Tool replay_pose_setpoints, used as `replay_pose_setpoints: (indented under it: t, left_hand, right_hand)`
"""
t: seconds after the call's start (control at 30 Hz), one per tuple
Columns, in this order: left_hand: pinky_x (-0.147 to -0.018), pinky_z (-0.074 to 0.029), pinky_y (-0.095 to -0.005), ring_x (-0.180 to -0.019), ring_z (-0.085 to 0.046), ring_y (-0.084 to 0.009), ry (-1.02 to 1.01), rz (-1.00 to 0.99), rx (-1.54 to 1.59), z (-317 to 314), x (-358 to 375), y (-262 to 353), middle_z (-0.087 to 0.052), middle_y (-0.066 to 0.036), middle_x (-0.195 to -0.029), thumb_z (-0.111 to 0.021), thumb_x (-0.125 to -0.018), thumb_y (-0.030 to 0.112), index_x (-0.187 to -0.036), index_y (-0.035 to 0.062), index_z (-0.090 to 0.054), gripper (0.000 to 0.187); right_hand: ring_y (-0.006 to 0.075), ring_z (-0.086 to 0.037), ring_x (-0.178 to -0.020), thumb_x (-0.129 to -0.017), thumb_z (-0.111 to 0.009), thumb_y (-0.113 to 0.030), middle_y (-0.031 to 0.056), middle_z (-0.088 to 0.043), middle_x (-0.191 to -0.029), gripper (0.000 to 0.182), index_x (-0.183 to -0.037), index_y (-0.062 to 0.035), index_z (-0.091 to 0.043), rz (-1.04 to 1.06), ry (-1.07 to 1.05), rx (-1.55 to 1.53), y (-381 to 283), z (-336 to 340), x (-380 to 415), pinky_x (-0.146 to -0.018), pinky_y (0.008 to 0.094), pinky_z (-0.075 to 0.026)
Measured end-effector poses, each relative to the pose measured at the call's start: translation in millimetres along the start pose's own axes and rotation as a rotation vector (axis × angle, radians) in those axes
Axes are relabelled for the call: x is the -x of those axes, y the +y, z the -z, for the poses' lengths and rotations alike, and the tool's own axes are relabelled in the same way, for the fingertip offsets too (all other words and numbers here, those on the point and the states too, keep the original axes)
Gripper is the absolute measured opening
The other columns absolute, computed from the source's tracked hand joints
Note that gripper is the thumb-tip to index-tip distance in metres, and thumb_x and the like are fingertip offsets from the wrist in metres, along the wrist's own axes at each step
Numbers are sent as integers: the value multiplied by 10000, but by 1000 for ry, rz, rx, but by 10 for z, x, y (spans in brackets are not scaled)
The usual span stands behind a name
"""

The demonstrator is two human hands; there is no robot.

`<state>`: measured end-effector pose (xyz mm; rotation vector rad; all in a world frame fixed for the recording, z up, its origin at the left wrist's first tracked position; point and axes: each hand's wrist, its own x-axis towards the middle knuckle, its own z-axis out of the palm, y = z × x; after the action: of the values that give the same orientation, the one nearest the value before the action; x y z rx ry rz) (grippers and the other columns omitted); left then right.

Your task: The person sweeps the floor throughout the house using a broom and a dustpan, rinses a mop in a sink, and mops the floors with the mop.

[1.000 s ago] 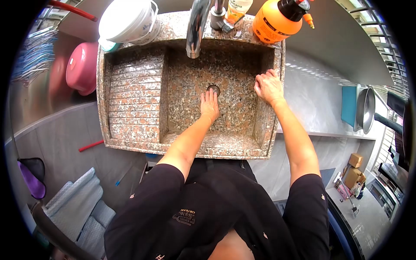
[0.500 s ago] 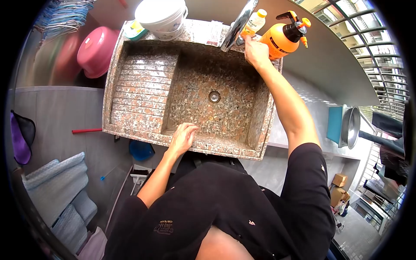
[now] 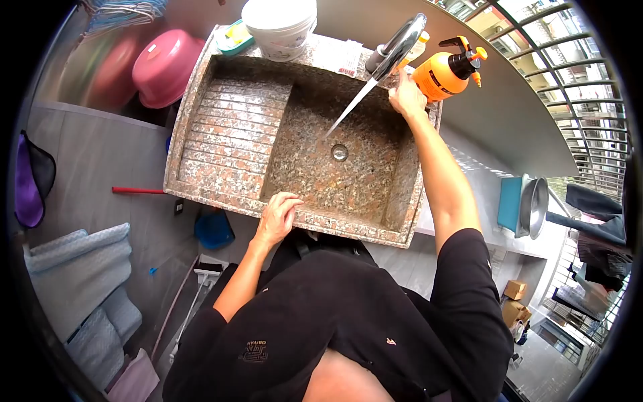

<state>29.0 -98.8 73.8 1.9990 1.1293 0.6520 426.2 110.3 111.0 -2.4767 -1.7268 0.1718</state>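
A stream of water runs from the chrome faucet (image 3: pixel 404 41) into the speckled granite sink (image 3: pixel 355 127), landing left of the drain (image 3: pixel 339 153). Beside the faucet's base, at the back right rim, is my right hand (image 3: pixel 408 98), its fingers curled. Whatever those fingers grip is hidden from view. Close to this hand stand an orange pump sprayer (image 3: pixel 439 76) and a bottle with a yellow cap (image 3: pixel 418 48), partly behind the faucet. My left hand (image 3: pixel 276 218) rests on the sink's front rim with fingers loosely extended, holding nothing.
On the back rim are a white bucket (image 3: pixel 280 30), a teal dish (image 3: pixel 234 38) with something yellow, and a small packet (image 3: pixel 349 57). A pink basin (image 3: pixel 164 69) stands left of the sink. At the right are a teal basin (image 3: pixel 510 204) and a metal basin (image 3: pixel 534 206).
Water has begun flowing from the faucet into the sink. My right hand stays by the faucet's base, and my left hand remains on the front rim. The whole view has shifted slightly.
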Motion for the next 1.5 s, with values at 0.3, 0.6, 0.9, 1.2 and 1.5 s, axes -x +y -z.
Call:
replay_pose_setpoints:
  t: [0.3, 0.6, 0.9, 1.2, 1.5]
  left_hand:
    - [-810, -479, -341, -935, -580, -264, 420, 230, 8, 389, 876, -364, -603, -71, -945, -527, -758, -39, -899, 67, -639, 208]
    - [-773, -495, -268, -865, -629, -140, 1169, 1129, 133, 156, 3484, -698, -647, -60, -977, -583, -900, 111, -993, 59, -673, 140]
    - [-885, -474, -321, -1029, -602, -211, 1439, 1324, 488, 744, 4882, -2029, -650, -131, -1074, -605, -877, 136, -1172, 17, -596, 318]
    - [-1028, -388, -391, -1248, -461, -324, 1117, 1520, 182, 2414, 5367, -3966, -468, -218, -1350, -689, -772, 211, -1433, 36, -272, 800]
    - [-819, -459, -344, -954, -596, -218, 518, 1094, 33, 2653, 5265, -4874, -618, -110, -1006, -669, -806, 156, -1034, 78, -617, 247]
  right_hand:
    - [400, -612, -979, -869, -540, -239, 256, -621, -1065, 501, -1300, -39, -383, 103, -131, -162, 435, -421, -328, -867, 465, -461]
    - [121, -573, -572, -932, -500, -94, 60, -602, -771, 114, -1001, -40, -573, 124, -666, -818, -347, -1085, 2014, -471, 234, -454]
    - [108, -591, -705, -971, -514, -197, 38, -596, -829, 222, -1082, -19, -588, 411, -1291, -1160, -3513, -285, 3221, -632, 222, -481]
    - [372, -562, -1103, -1008, -260, -458, 266, -491, -1293, 540, -1451, -178, -131, -291, -1642, -1493, -6480, -2072, 3396, -918, 443, -485]
    - [259, -603, -944, -964, -423, -252, 151, -590, -990, 221, -877, -60, -489, -558, -1605, -1481, -7520, -3424, 3370, -838, 404, -528]
